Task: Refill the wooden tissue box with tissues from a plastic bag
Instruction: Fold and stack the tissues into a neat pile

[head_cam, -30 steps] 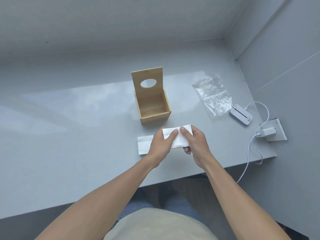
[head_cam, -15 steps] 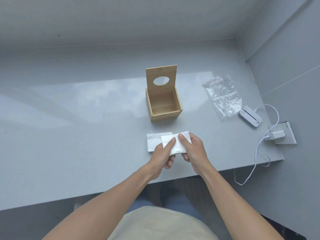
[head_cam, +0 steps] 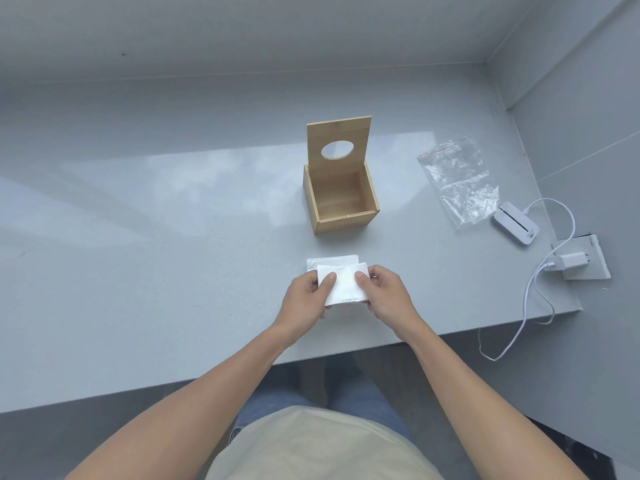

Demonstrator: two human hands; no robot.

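A white folded tissue stack (head_cam: 343, 285) is held just above the grey table, near its front edge. My left hand (head_cam: 306, 299) grips its left side and my right hand (head_cam: 384, 294) grips its right side, thumbs on top. A second white tissue piece (head_cam: 329, 262) lies flat on the table right behind it. The wooden tissue box (head_cam: 341, 199) stands farther back, open and bare inside, its lid with an oval hole tilted up. The clear plastic bag (head_cam: 457, 178) lies flat to the right of the box.
A white device (head_cam: 516, 227) with a cable lies right of the bag. A white charger (head_cam: 568, 262) sits in a socket plate at the table's right edge, its cable hanging over the front. The grey table (head_cam: 156, 237) meets walls at the back and right.
Both hands folded the tissue smaller and drew it a little nearer to me, away from the flat piece. The camera view shifted, so the box sits more to the right.
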